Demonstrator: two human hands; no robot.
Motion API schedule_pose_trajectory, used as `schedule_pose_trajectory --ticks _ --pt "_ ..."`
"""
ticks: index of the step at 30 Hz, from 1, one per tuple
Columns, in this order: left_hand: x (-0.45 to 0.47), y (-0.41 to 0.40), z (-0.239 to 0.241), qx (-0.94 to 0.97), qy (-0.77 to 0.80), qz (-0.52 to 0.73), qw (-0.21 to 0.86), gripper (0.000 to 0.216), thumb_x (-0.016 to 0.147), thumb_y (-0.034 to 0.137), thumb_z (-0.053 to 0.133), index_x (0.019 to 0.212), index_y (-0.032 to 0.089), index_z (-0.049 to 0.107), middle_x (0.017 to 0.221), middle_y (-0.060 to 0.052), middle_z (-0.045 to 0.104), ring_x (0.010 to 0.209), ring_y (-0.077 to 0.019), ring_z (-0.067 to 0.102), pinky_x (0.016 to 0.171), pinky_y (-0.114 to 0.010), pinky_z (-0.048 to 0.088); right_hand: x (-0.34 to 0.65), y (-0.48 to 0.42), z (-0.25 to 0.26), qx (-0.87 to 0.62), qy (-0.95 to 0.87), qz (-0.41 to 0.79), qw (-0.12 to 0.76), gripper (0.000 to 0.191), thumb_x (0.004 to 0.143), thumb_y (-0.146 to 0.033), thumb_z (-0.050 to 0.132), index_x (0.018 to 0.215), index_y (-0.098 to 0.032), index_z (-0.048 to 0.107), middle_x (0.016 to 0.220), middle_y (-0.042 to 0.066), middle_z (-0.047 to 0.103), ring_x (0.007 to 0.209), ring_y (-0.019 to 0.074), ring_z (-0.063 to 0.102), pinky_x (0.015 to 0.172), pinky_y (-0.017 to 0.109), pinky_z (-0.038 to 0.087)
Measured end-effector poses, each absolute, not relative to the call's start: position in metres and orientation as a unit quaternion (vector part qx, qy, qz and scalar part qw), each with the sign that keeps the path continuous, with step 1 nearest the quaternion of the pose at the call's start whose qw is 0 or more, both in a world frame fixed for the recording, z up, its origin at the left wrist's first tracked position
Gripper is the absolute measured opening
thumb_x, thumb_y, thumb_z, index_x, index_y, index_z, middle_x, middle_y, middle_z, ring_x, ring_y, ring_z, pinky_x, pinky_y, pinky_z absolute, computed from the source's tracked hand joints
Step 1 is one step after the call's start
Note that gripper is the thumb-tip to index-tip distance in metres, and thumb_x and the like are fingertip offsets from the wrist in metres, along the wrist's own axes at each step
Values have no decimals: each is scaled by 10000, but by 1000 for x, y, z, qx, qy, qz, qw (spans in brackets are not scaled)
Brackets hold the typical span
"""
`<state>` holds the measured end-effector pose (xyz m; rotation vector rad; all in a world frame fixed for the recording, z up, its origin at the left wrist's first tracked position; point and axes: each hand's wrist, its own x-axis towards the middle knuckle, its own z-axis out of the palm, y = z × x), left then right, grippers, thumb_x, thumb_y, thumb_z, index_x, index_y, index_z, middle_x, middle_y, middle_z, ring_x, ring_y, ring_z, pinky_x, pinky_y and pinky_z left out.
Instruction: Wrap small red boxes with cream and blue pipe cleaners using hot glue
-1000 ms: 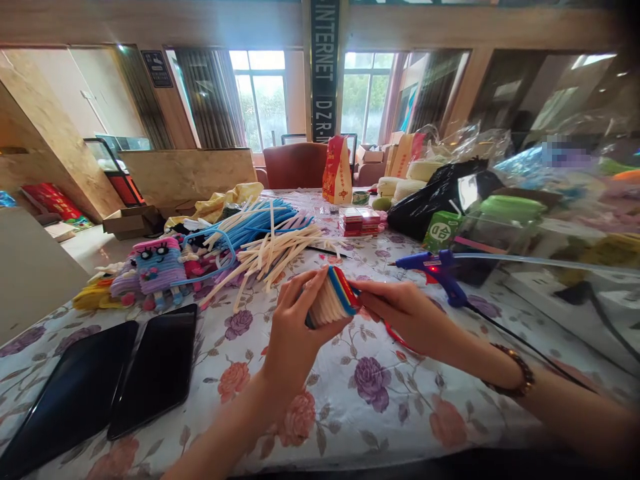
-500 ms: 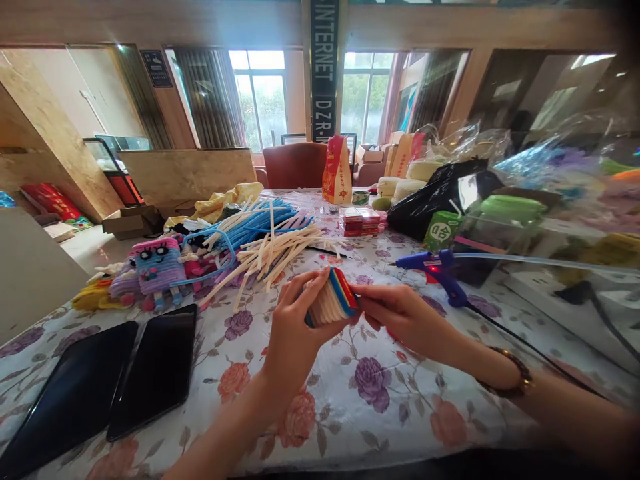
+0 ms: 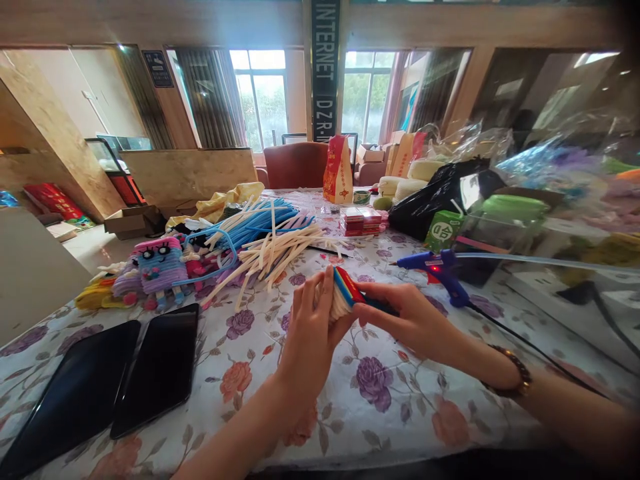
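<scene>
In front of me is a small block, its side covered in cream fuzzy strips, with a blue edge and a red top face. My left hand is wrapped round its left side, thumb below and fingers over the top. My right hand pinches at its right edge, thumb and index finger on the red and blue end. Something dark blue shows between the right fingers; I cannot make out what it is. A blue hot glue gun with a red light lies beyond my right hand.
Cream and blue pipe cleaners lie piled ahead, left of centre. Beside them sits a pink and blue fuzzy doll. Two dark tablets or phones lie at left. Small red boxes and a black bag stand farther back.
The left hand has turned and shifted right, covering more of the block's cream side. The right fingers have spread somewhat at its edge, exposing the dark blue piece between them.
</scene>
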<state>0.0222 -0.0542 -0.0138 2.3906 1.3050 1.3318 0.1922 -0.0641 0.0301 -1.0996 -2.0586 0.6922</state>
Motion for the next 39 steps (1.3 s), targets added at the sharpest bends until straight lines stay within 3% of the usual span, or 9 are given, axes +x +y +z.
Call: schedule_pose_trajectory --ticks 4,13,23,34,39 --pt "26 -56 -17 784 432 444 41 600 869 381 484 1414 279 254 1286 -92 441 1176 -247 407 1003 -442 376 190 -64 29 -450 -788 244 343 340 854 -394 506 1050 -171 671 725 -5 623 564 87 426 512 207 352" --pt "28 -55 -21 780 425 458 41 609 865 356 504 1411 313 238 1278 -89 449 1173 -243 434 983 -448 399 191 -64 24 -485 -759 271 340 413 827 -436 529 1123 -178 654 699 10 631 557 106 451 470 213 355" --pt "28 -56 -21 782 409 471 1 603 868 372 494 1412 299 242 1259 -98 450 1143 -243 446 975 -448 409 191 -66 24 -474 -748 276 373 418 790 -471 579 1064 -173 685 580 -21 576 482 77 396 428 203 312" --pt "30 -62 -18 775 431 460 43 525 880 362 478 1376 281 326 1271 -101 442 1175 -252 427 988 -472 394 187 -71 26 -472 -716 322 402 315 776 -453 607 693 -161 690 468 -39 508 399 49 367 371 188 269" --pt "30 -62 -16 766 433 462 109 514 870 369 498 1359 292 361 1282 -89 442 1197 -254 421 1005 -480 378 185 -72 25 -486 -711 306 405 332 772 -470 605 674 -162 680 466 -33 523 404 59 393 382 192 290"
